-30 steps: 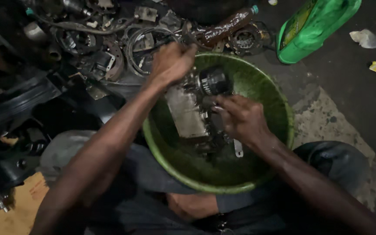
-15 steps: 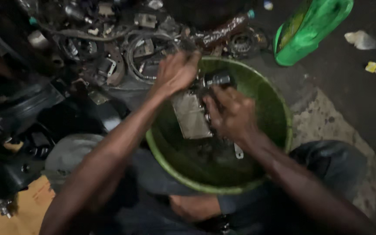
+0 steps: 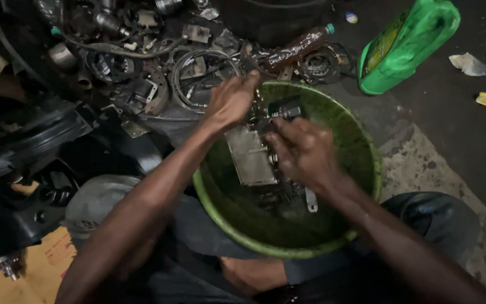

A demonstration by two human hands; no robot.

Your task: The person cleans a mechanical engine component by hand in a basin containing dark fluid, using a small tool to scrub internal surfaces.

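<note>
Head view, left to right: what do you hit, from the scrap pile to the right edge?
Metal parts pile → left hand → flat grey metal part → right hand → green basin's right rim → green jug → crumpled paper

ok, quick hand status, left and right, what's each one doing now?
Left hand: closed on the top of the metal engine part in the green basin.
Right hand: curled on the same part; grip blurred, cannot tell.

I am seeing a green jug (image 3: pixel 409 42), a brown bottle (image 3: pixel 298 44) and scrap metal parts (image 3: pixel 142 67) lying on the floor.
</note>
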